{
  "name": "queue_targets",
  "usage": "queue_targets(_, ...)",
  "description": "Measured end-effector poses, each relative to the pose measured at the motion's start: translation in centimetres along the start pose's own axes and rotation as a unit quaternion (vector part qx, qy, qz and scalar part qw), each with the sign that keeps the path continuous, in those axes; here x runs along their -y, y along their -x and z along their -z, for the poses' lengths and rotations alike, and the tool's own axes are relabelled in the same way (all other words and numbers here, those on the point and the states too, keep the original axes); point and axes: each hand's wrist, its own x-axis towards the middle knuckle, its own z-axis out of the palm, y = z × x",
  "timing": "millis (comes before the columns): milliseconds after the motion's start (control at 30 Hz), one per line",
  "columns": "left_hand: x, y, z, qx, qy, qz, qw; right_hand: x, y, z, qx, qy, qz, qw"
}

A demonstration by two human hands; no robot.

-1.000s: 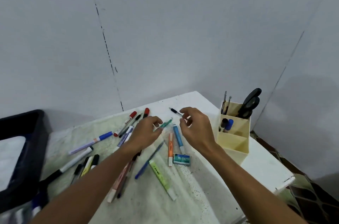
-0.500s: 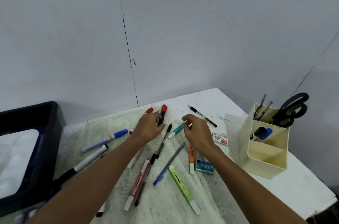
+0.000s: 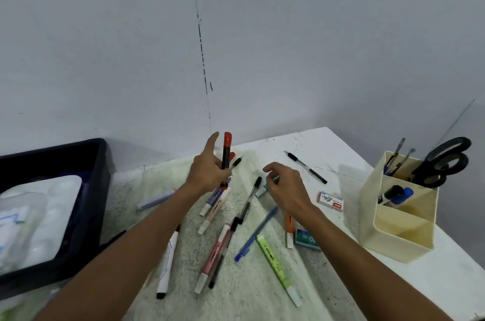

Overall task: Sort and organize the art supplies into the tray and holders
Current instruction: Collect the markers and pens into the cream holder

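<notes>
red-capped marker (image 3: 226,152) stands upright, gripped by the left hand (image 3: 208,171); right hand (image 3: 286,188) hovers loosely curled over the pens, holding nothing.

You look at a plain grey-white wall (image 3: 288,45) that fills most of the view. A thin dark seam (image 3: 200,39), broken like a dashed line, runs down it almost to the table. On the right a second wall (image 3: 472,115) meets the first one, and you see there a fine slanted line. Below stands a white table (image 3: 328,142) with small dark specks; one of its corners points to the meeting of the walls. A pale greenish cloth (image 3: 249,291) covers its middle. The light is soft and dim, with faint shadows on the wall.
</notes>
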Motion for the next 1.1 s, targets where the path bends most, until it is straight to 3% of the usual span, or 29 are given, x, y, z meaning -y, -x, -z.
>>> queue_targets(100, 1.4, 1.2, 2.5, -0.002, 0.027, -0.008, 1.000, 0.9, -1.0, -1.1, 0.016, 0.003, 0.003, 1.000)
queue_targets(267, 3.7, 2.8, 5.7, 0.021, 0.085, 0.046, 0.995, 3.2, -3.2, -3.8, 0.062, 0.026, 0.000, 0.998)
queue_targets(467, 4.8, 4.1, 7.4, 0.030, 0.081, 0.064, 0.994, 5.2, -7.1, -6.4, 0.115, 0.223, -0.057, 0.966)
queue_targets(600, 5.5, 4.1, 7.7, 0.030, 0.075, 0.073, 0.994, 5.3, -8.8, -8.6, 0.166, 0.253, -0.103, 0.948)
queue_targets(733, 6.1, 4.3, 7.9, 0.023, 0.070, 0.074, 0.994, 5.8, -9.2, -8.9, 0.129, 0.254, -0.109, 0.952)
queue_targets(800, 6.2, 4.4, 8.0, 0.019, 0.070, 0.070, 0.995, 6.0, -9.0, -8.8, 0.106, 0.207, -0.088, 0.969)
queue_targets(867, 5.9, 4.5, 7.9, 0.018, 0.070, 0.063, 0.995, 6.2, -8.6, -8.4, 0.106, 0.044, -0.063, 0.991)
queue_targets(933, 5.4, 4.5, 7.8, 0.025, 0.074, 0.052, 0.996, 6.7, -7.7, -7.8, 0.103, -0.087, -0.031, 0.990)
queue_targets(1100, 2.3, 4.5, 6.2, 0.030, 0.130, -0.003, 0.991, 8.2, -4.3, -4.2, 0.061, -0.130, 0.042, 0.989)
